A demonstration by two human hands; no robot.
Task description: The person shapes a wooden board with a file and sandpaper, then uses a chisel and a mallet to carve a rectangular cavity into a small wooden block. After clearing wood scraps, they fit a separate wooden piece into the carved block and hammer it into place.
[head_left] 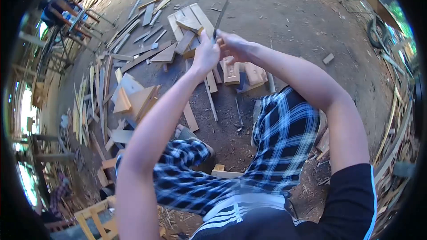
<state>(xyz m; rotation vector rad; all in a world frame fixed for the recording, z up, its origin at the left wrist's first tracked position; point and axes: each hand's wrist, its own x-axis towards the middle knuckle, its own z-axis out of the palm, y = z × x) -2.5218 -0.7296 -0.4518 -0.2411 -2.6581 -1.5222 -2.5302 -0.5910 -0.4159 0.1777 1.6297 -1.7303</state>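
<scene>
Both my arms reach forward over my knees, which are covered in blue-and-white plaid cloth. My left hand (206, 55) and my right hand (234, 46) meet in front of me, fingers closed around a long thin dark blade or file (219, 18) that sticks up and away from them. A small pale piece of wood shows at my left fingers, mostly hidden. Just beyond the hands, carved wooden blocks (242, 73) lie on the dirt ground.
Flat boards (189, 20), planks and offcuts (133, 98) litter the ground ahead and to the left. Stacked timber strips (91, 102) stand at the left, metal-framed stools (73, 20) at the far left, a wheel (378, 31) at the right. A wooden frame (95, 220) is at the bottom left.
</scene>
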